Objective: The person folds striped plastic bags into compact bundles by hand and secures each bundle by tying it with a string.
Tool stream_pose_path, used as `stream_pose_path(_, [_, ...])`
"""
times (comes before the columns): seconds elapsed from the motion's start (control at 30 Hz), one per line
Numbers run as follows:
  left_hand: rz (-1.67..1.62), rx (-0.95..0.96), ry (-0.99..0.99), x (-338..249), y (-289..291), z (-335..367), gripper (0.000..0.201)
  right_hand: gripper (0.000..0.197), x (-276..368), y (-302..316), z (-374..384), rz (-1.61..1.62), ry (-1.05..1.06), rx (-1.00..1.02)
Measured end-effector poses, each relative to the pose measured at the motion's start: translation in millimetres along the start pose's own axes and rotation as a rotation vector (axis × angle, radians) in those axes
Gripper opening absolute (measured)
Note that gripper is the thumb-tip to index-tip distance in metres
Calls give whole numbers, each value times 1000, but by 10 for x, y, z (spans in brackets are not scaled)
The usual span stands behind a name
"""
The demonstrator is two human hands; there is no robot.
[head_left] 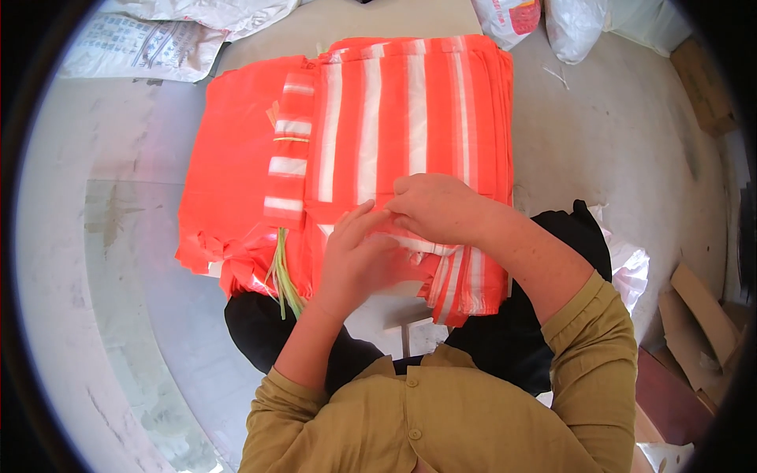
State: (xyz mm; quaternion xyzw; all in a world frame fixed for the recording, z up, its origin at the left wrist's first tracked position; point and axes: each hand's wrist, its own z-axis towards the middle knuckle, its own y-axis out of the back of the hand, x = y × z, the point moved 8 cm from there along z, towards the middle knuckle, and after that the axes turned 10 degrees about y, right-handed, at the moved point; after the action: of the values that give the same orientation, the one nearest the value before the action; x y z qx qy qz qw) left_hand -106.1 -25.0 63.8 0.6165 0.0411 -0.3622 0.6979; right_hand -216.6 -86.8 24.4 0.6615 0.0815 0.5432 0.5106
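A thick stack of red-and-white striped plastic bags lies in front of me, its near edge bunched and hanging toward my lap. My right hand rests over the near part of the stack, fingers bent and pinched together; what is between them is hidden. Close against its fingertips is my left hand, fingers stretched out and apart, the lower part blurred. Left of the striped stack lies a plain red pile of plastic with a narrow folded striped strip on it. Thin green-yellow ties hang beside my left wrist.
White sacks lie at the far left, and filled plastic bags stand at the far right. Cardboard pieces lean at the right. The stack sits on a pale board, close above my knees.
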Motion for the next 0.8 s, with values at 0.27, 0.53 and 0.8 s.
stream_pose_path(0.27, [-94, 193, 111, 172, -123, 191, 20, 18, -76, 2, -33, 26, -87, 57])
stream_pose_path(0.53, [-149, 185, 148, 294, -190, 290, 20, 7, 102, 212, -171, 127, -18, -141])
stream_pose_path(0.8, [-191, 228, 220, 394, -208, 371, 24, 10, 278, -70, -258, -14, 233, -166])
